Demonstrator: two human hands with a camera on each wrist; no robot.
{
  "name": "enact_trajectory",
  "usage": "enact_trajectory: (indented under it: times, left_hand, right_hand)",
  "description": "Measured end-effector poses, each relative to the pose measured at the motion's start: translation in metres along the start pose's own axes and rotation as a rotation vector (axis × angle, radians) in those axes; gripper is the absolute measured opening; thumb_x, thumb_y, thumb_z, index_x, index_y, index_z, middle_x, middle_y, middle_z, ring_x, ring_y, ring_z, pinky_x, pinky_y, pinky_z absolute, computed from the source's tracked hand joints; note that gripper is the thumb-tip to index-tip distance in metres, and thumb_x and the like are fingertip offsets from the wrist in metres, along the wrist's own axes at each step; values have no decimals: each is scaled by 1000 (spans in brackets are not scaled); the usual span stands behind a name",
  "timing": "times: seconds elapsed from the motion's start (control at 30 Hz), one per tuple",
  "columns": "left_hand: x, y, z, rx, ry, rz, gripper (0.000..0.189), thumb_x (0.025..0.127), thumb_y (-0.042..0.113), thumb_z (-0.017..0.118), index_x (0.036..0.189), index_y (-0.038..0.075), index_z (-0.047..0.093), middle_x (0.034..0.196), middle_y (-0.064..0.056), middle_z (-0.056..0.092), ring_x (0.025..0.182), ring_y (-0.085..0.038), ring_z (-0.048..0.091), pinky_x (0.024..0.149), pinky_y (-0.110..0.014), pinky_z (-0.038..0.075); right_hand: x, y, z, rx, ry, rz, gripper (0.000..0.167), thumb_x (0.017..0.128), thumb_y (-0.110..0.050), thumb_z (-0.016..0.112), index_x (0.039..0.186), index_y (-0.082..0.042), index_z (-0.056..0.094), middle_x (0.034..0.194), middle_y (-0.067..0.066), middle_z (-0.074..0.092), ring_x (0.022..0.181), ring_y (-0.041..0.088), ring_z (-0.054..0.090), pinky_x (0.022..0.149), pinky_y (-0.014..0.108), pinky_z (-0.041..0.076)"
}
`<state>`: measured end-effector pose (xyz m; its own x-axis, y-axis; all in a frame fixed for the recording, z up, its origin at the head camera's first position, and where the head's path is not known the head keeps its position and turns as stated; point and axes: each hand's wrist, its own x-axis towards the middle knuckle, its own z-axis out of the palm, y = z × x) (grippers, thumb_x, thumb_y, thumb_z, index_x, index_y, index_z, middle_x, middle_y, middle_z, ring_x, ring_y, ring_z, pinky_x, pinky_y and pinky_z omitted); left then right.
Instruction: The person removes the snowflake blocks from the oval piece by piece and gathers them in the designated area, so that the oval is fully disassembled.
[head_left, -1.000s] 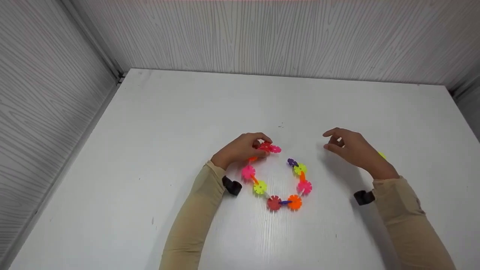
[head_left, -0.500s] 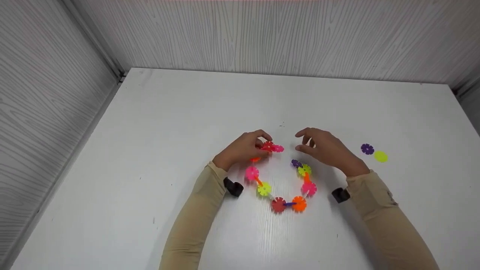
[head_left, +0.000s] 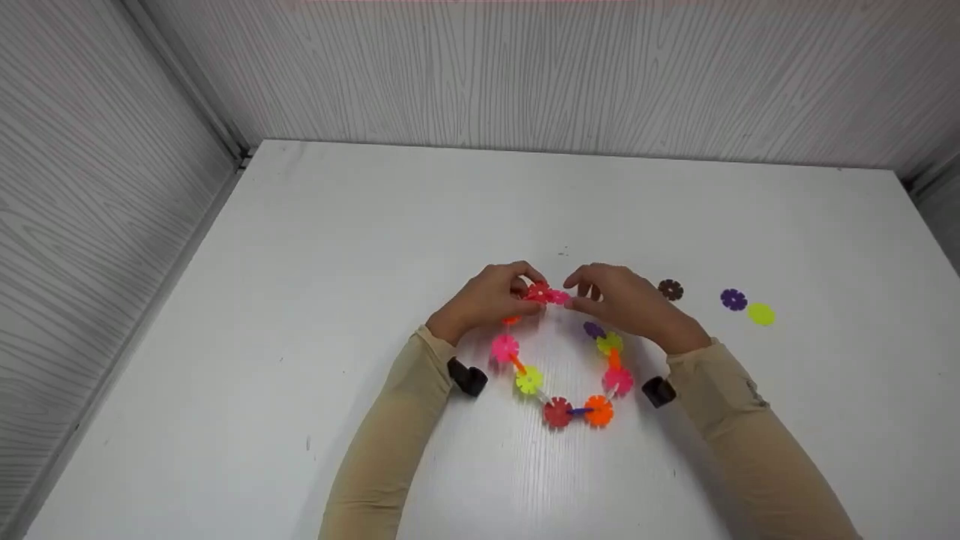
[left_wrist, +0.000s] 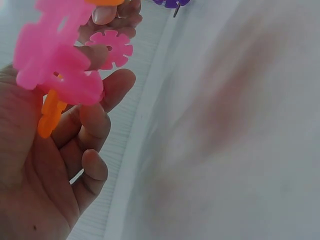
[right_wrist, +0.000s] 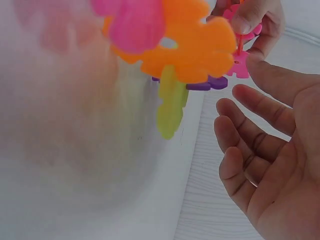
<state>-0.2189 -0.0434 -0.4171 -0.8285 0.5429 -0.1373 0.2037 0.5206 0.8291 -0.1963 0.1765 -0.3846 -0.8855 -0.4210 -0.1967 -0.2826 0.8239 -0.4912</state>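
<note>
Well, one disc chain (head_left: 558,412) arcs over the table (head_left: 225,337), left hand (head_left: 484,300) pinching its bright-red disc (head_left: 539,292), right hand (head_left: 630,304), fingers spread, beside its pink end (head_left: 559,297). Right of it: one brown disc (head_left: 670,289), one purple disc (head_left: 733,299), one yellow disc (head_left: 762,313).

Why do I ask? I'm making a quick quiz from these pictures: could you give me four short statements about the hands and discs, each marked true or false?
1. The left hand holds the coloured chain. True.
2. The loose brown disc is the loose disc nearest the right hand. True.
3. The loose brown disc is the middle one of three. False: the loose purple disc lies between it and the loose yellow disc.
4. The coloured chain forms a closed ring. False: its ends are apart.
</note>
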Motion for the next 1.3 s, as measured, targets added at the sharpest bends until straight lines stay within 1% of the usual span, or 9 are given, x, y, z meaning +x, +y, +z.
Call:
enact_trajectory:
  times: [0.17,0.3,0.47,0.6,0.77,0.93,1.13,1.3]
  left_hand:
    - [0,1,1,1,1,-13,34,87,24,69,118,12,61,91,-6,65,74,-12,52,67,-20,45]
    - [0,1,2,13,7,-6,34,87,24,69,117,13,61,93,-6,65,76,-13,53,67,-20,45]
    - [0,-1,3,4,10,0,33,87,23,70,117,13,61,94,-7,66,76,-13,54,67,-19,45]
    - [0,-1,3,-7,-1,-6,34,87,23,70,118,12,61,91,-6,65,73,-13,52,64,-20,45]
    - [0,-1,4,-10,-5,18,33,87,23,70,116,11,61,86,-5,64,68,-11,50,62,-20,43]
    - [0,0,4,-13,-2,20,32,86,23,70,115,12,61,84,-4,64,67,-11,49,61,-21,43]
    - [0,4,5,16,-10,2,33,87,24,70,116,12,61,88,-5,65,69,-11,51,61,-20,44]
    - [-1,7,5,31,-26,-9,35,87,25,70,119,12,60,95,-5,66,77,-13,54,66,-20,47]
  right_hand:
    - [1,-5,2,-12,9,-29,29,92,-25,65,116,-9,66,98,7,65,86,21,59,80,38,54]
    - [1,-8,3,-22,25,-58,26,92,-25,65,113,-9,67,96,6,65,83,20,58,77,36,53]
    - [3,-9,6,-25,24,-71,24,92,-24,65,111,-8,67,94,7,65,79,19,58,75,35,53]
    - [4,-8,7,-25,17,-72,23,93,-22,65,109,-7,68,93,7,66,78,19,57,74,35,54]
    - [4,-8,8,-23,23,-83,18,93,-20,64,104,-6,69,91,7,66,74,18,56,70,32,52]
    - [5,-10,9,-32,32,-94,16,93,-20,64,100,-5,69,88,7,66,69,17,55,67,30,51]
    - [4,-9,10,-51,34,-100,16,94,-20,63,98,-6,68,85,6,65,69,17,54,68,30,52]
    - [3,-9,9,-75,12,-143,10,95,-15,58,95,-6,63,80,6,59,67,17,52,67,30,50]
